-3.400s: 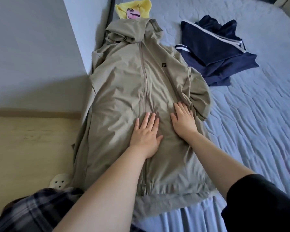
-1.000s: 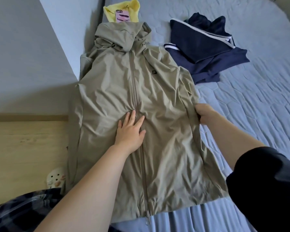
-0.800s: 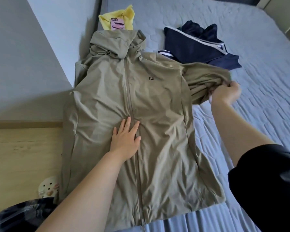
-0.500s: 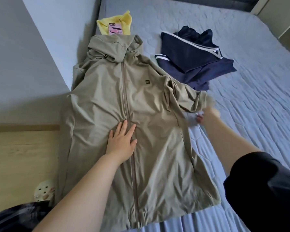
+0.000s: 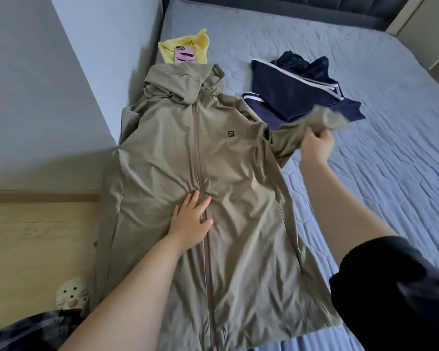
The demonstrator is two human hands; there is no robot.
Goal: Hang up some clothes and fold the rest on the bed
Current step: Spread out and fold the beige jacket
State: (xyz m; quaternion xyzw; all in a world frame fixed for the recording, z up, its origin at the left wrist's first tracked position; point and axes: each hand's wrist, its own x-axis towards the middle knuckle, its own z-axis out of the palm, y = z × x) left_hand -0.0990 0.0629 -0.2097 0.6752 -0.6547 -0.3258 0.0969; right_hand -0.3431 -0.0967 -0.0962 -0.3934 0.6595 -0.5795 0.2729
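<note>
Right hand (image 5: 314,145) pinches the sleeve (image 5: 287,138), stretched out rightward from the jacket (image 5: 178,173), which lies front-up along the bed (image 5: 378,186), hood (image 5: 180,82) away. Left hand (image 5: 191,219) presses flat, fingers straight, on the zip (image 5: 197,153), probably where the sleeve must fold to.

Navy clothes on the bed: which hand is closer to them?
Right. The right hand holds the jacket sleeve right next to the navy clothes; the left hand lies flat on the jacket, well away.
</note>
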